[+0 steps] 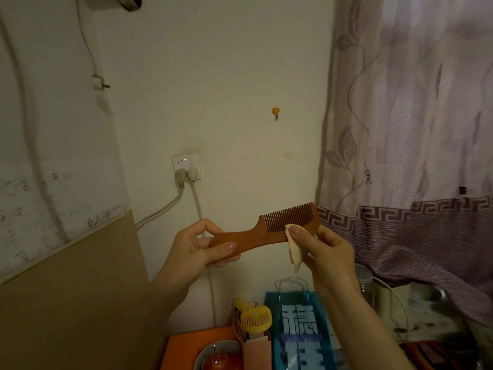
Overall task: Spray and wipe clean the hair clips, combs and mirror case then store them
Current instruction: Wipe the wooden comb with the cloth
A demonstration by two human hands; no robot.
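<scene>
A brown wooden comb (269, 229) is held up in the air in front of the wall, teeth pointing up. My left hand (198, 247) grips its handle end, thumb on the front. My right hand (322, 249) pinches a small cream cloth (293, 252) against the comb's spine just below the teeth, thumb on top of the cloth. The cloth's loose corner hangs down below the comb. No hair clips, mirror case or spray bottle can be seen.
Below stands a blue bag (301, 329) with white handles, a yellow handheld fan (254, 319) and an orange surface (186, 348). A wall socket (186, 166) with two plugs is behind. A patterned curtain (410, 156) hangs at the right; a brown board (72, 303) leans at the left.
</scene>
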